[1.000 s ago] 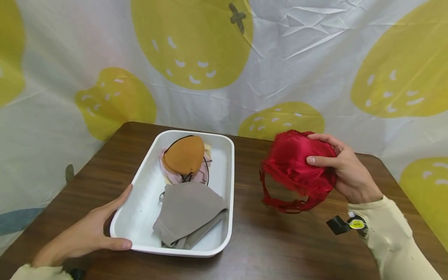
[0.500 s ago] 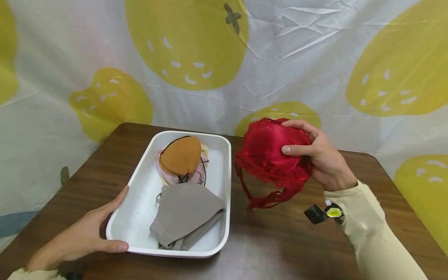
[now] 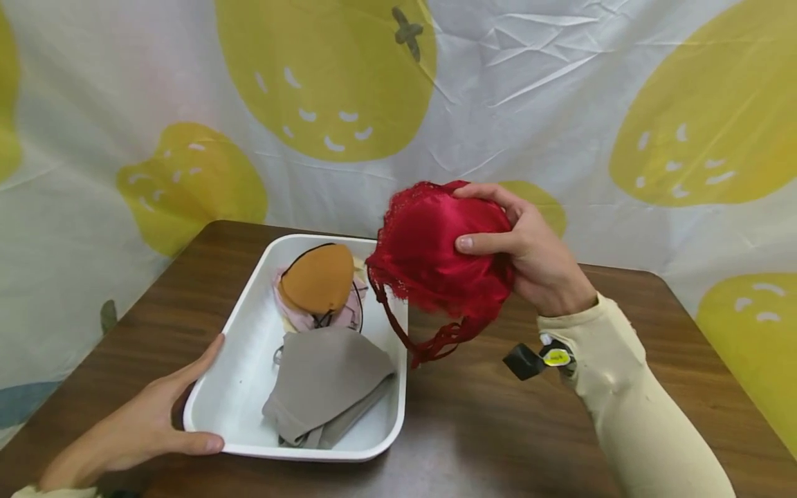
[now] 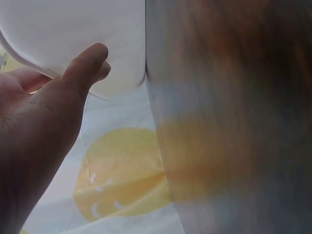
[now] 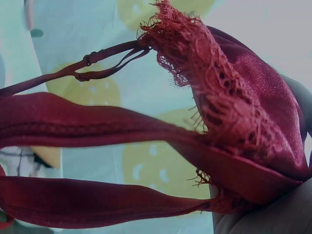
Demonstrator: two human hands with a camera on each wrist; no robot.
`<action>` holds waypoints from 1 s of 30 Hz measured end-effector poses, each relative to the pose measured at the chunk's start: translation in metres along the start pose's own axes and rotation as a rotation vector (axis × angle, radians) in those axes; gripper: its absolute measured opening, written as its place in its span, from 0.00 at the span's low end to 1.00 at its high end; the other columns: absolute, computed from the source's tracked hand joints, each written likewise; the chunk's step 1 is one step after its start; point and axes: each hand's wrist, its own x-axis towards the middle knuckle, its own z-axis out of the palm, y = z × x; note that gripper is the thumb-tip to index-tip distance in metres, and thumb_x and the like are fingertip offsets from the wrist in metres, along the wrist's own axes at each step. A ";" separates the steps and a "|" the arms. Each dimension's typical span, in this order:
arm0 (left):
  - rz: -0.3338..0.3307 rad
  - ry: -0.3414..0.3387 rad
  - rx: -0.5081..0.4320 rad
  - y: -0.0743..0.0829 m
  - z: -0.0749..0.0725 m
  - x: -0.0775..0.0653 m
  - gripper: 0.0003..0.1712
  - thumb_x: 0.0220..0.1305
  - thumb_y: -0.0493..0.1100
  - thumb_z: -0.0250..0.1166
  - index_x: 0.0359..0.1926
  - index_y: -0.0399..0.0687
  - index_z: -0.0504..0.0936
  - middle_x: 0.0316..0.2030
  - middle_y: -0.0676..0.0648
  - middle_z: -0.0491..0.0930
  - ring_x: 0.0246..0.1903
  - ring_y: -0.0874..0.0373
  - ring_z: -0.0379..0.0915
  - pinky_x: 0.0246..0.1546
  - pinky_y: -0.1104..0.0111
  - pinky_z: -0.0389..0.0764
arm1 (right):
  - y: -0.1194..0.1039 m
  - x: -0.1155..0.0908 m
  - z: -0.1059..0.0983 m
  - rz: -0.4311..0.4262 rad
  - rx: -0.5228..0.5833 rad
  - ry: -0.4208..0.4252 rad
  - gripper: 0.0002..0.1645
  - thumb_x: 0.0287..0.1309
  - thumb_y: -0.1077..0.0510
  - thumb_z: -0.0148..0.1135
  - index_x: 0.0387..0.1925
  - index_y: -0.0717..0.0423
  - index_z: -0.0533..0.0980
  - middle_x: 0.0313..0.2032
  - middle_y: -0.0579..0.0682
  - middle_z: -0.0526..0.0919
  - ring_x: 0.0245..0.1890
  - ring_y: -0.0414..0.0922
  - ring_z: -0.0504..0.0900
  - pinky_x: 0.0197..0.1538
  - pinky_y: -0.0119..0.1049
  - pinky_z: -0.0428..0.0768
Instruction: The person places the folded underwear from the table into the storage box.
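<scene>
My right hand grips a folded red satin bra, thumb on the near cup and fingers behind it. Lace edges the cup, and its straps and bands dangle on the left. In the head view the bra overlaps the right rim of a white tray. My left hand holds the tray's front left corner, thumb at the front side and fingers along the left side. Inside the tray, a grey folded bra lies in front. Behind it, an orange bra cup with black straps rests on pale pink fabric.
The tray stands on a dark wooden table, left of its middle. A white curtain with yellow fruit prints hangs right behind the table. A black tag-like piece hangs at my right wrist.
My right hand has carried the red bra leftward and a little up, from over the table to the tray's right rim. My left hand stays at the tray's corner.
</scene>
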 end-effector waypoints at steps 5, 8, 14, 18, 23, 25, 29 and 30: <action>0.027 0.012 -0.004 0.002 -0.001 -0.001 0.69 0.50 0.50 0.78 0.81 0.63 0.38 0.77 0.33 0.53 0.65 0.91 0.40 0.56 0.96 0.45 | -0.006 0.010 0.021 -0.025 0.022 -0.033 0.29 0.55 0.75 0.62 0.54 0.47 0.77 0.57 0.50 0.75 0.52 0.49 0.78 0.44 0.37 0.86; 0.038 0.014 -0.001 0.002 -0.003 -0.003 0.69 0.50 0.50 0.78 0.81 0.61 0.38 0.77 0.31 0.52 0.63 0.94 0.37 0.56 0.97 0.44 | -0.008 0.015 0.035 -0.040 0.042 -0.062 0.29 0.54 0.76 0.61 0.53 0.47 0.78 0.56 0.50 0.75 0.52 0.50 0.78 0.43 0.37 0.85; 0.030 0.016 0.007 0.001 -0.003 -0.004 0.68 0.51 0.50 0.77 0.81 0.62 0.38 0.77 0.31 0.52 0.63 0.94 0.36 0.55 0.98 0.43 | -0.009 0.024 0.064 -0.047 0.054 -0.125 0.30 0.52 0.77 0.60 0.49 0.43 0.79 0.56 0.50 0.76 0.54 0.50 0.76 0.43 0.39 0.85; 0.028 0.020 0.008 0.000 -0.003 -0.004 0.68 0.52 0.51 0.77 0.81 0.63 0.38 0.77 0.32 0.53 0.63 0.94 0.37 0.55 0.98 0.43 | -0.006 0.030 0.077 -0.045 0.036 -0.153 0.29 0.52 0.76 0.62 0.48 0.42 0.79 0.54 0.50 0.76 0.53 0.50 0.76 0.42 0.39 0.85; 0.034 0.022 0.014 0.000 -0.004 -0.005 0.67 0.51 0.51 0.77 0.81 0.62 0.39 0.77 0.33 0.54 0.64 0.93 0.39 0.55 0.97 0.45 | -0.011 0.033 0.091 -0.088 0.039 -0.185 0.29 0.50 0.75 0.63 0.49 0.44 0.79 0.54 0.50 0.77 0.52 0.49 0.76 0.43 0.40 0.85; 0.023 0.021 0.021 -0.001 -0.004 -0.005 0.68 0.51 0.51 0.77 0.81 0.62 0.40 0.77 0.33 0.55 0.64 0.92 0.41 0.55 0.96 0.46 | -0.014 0.033 0.096 -0.106 0.050 -0.207 0.29 0.50 0.75 0.63 0.49 0.44 0.78 0.54 0.51 0.77 0.52 0.49 0.76 0.43 0.40 0.85; -0.010 0.012 0.030 0.000 -0.005 -0.006 0.67 0.51 0.50 0.78 0.81 0.64 0.40 0.77 0.35 0.56 0.65 0.88 0.45 0.56 0.93 0.51 | -0.013 0.034 0.103 -0.105 0.062 -0.245 0.28 0.51 0.76 0.62 0.48 0.44 0.78 0.52 0.52 0.78 0.49 0.50 0.78 0.42 0.42 0.86; -0.012 0.012 0.030 0.000 -0.005 -0.005 0.68 0.50 0.50 0.78 0.81 0.64 0.40 0.77 0.35 0.57 0.66 0.88 0.46 0.56 0.93 0.53 | -0.012 0.034 0.105 -0.096 0.065 -0.251 0.28 0.51 0.76 0.62 0.48 0.44 0.78 0.52 0.52 0.78 0.49 0.50 0.78 0.42 0.43 0.86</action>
